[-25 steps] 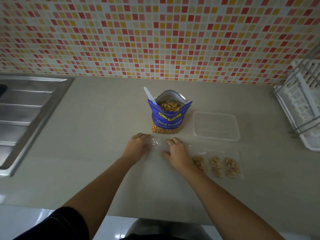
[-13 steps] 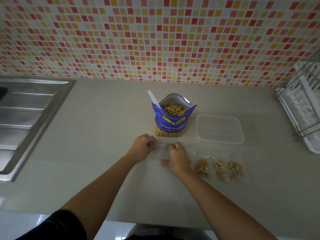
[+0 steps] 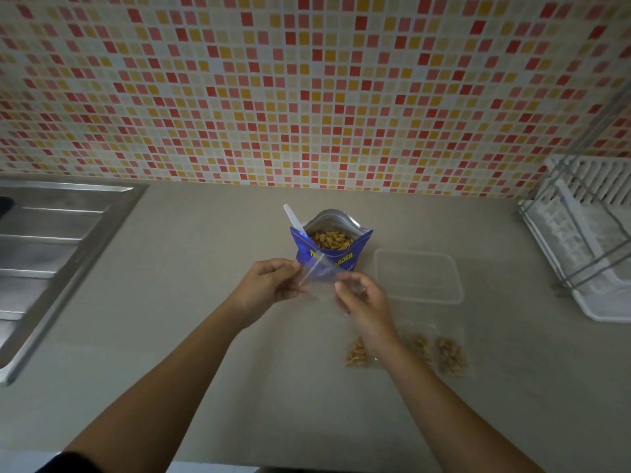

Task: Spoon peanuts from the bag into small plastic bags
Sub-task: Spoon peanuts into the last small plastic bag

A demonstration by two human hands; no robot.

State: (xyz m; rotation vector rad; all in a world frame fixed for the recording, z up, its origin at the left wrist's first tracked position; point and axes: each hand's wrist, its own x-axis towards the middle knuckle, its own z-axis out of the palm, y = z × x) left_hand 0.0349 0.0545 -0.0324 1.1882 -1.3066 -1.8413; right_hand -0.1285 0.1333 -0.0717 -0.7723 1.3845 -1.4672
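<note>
A blue peanut bag [image 3: 348,259] stands open on the counter, full of peanuts, with a white plastic spoon [image 3: 293,216] sticking out of its left side. Just in front of it, lifted off the counter, is a small clear plastic bag [image 3: 319,273]. My left hand [image 3: 269,286] pinches its left edge and my right hand [image 3: 362,300] pinches its right edge. The small bag looks empty. Three small bags holding peanuts [image 3: 450,356] lie on the counter at the right, partly behind my right forearm.
A clear plastic lid or tray [image 3: 418,276] lies right of the peanut bag. A steel sink drainboard [image 3: 51,247] takes up the left. A white dish rack [image 3: 587,240] stands at the far right. The tiled wall runs along the back.
Both hands have lifted the small clear bag off the counter and raised it in front of the peanut bag; earlier they were pressing on it flat on the counter.
</note>
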